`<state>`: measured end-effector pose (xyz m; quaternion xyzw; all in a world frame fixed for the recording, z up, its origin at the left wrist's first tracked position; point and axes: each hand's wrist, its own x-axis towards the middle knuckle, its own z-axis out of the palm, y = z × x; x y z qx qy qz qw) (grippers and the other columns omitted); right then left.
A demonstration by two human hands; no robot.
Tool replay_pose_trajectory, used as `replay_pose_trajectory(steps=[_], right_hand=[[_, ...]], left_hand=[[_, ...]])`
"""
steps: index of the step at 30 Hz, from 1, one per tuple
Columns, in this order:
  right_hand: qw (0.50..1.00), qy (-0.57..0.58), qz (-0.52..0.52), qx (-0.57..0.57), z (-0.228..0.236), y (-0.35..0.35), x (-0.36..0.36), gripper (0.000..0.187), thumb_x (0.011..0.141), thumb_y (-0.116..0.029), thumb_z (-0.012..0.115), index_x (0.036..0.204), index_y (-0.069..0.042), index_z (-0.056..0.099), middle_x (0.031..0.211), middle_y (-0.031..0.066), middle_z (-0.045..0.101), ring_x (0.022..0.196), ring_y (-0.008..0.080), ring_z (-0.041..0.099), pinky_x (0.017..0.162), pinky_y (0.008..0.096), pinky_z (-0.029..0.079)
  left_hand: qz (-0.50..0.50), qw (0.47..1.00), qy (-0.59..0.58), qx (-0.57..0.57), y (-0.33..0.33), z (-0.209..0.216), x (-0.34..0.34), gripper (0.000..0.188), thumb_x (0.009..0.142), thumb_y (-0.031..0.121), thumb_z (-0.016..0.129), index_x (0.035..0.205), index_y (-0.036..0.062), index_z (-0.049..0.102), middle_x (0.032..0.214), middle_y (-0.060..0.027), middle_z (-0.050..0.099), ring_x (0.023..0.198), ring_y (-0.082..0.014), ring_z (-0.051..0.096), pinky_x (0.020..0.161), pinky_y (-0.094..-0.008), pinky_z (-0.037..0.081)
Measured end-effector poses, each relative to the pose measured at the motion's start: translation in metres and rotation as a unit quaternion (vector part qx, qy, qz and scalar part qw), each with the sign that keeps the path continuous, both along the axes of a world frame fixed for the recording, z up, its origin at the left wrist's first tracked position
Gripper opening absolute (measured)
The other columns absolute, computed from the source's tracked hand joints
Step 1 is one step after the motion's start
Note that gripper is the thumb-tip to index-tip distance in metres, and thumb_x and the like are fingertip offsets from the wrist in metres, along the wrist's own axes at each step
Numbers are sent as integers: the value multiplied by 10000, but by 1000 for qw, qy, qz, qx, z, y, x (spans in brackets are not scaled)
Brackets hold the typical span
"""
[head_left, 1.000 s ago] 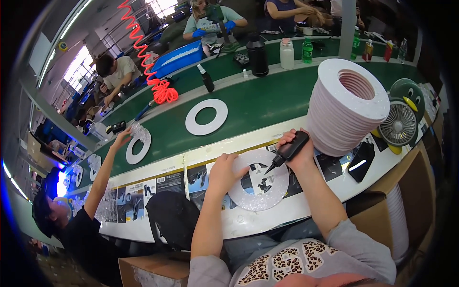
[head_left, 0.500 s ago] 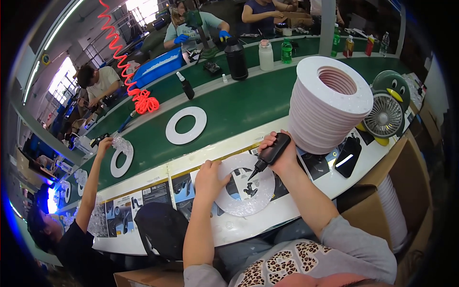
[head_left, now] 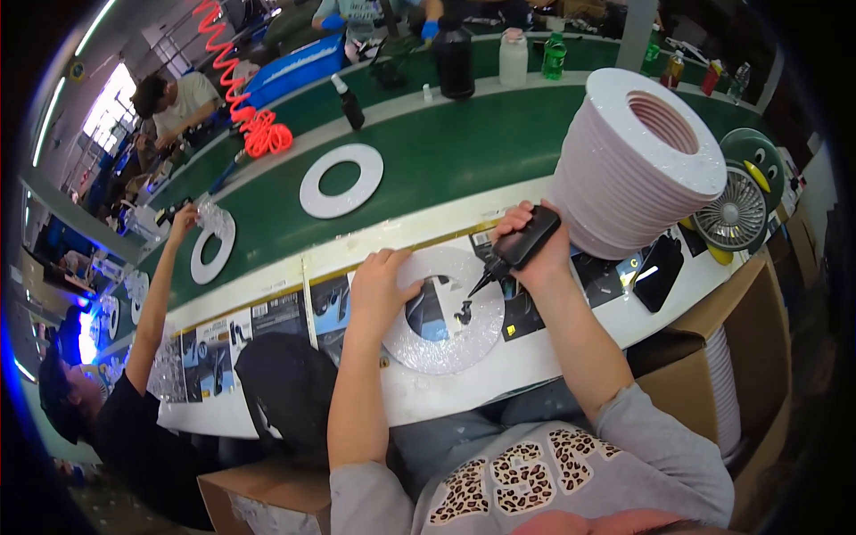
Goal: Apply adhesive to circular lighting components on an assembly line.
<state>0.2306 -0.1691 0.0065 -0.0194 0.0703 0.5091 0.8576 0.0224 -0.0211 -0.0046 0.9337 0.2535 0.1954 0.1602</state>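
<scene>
Above the right part of the white bench (head_left: 415, 399), the right hand (head_left: 547, 257), closed around a black squeeze bottle (head_left: 523, 241), with its narrow nozzle (head_left: 483, 283) tilted down to the left. Near the nozzle tip, the inner edge of a glossy white flat ring (head_left: 446, 357); impossible to tell if touching. On the left side of this ring, the left hand (head_left: 377, 290), fingers slightly bent, thumb at the hole; not clear, whether gripping or only pressing. Under the ring, printed sheets (head_left: 423, 319). Just beside the right hand, a tall stack of similar rings (head_left: 611, 187); farther right, a dark smartphone (head_left: 661, 276) and a penguin-shaped fan (head_left: 733, 218). Beyond the bench, on the green conveyor belt (head_left: 455, 147), another white ring (head_left: 372, 174); farther left, a co-worker's hand (head_left: 185, 218) at a clear plastic bag (head_left: 214, 217).
</scene>
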Motion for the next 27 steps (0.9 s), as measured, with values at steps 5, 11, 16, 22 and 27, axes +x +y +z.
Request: replay_pose_trajectory(steps=[5,11,16,22,27], right_hand=[[998,-54,-9,-32,13,1,-7,248,938,-304,471,806,-95,470,700,9,436,655,147,453,703,306,421],[955,-287,-46,-58,19,-2,-18,347,983,-372,375,790,-93,449,667,25,414,638,153,422,657,303,380],[906,-410,-50,-92,22,1,-29,396,997,-388,349,764,-80,438,617,38,418,597,157,428,645,306,383],[896,-427,-45,-108,18,4,-33,408,995,-391,359,748,-75,437,601,51,437,577,161,441,644,308,394],[894,-431,-39,-118,16,5,-34,401,993,-382,370,749,-73,445,602,57,446,576,163,449,638,304,396]], left_hand=[[-48,998,-43,17,2,-4,-1,484,688,168,811,1130,55,649,1071,-96,669,1018,-293,605,884,-400,489],[-43,998,-35,2,1,-5,0,511,702,174,810,1166,60,631,1087,-98,671,1046,-291,603,904,-395,485],[-43,998,-37,-7,1,-5,0,514,704,176,810,1170,61,625,1084,-100,671,1046,-288,604,910,-394,484],[-38,998,-39,-9,1,-5,0,504,712,182,807,1166,63,625,1078,-98,671,1043,-286,603,916,-390,481],[-37,999,-36,-13,1,-5,1,503,715,185,805,1169,65,624,1078,-93,672,1041,-283,603,915,-388,482]])
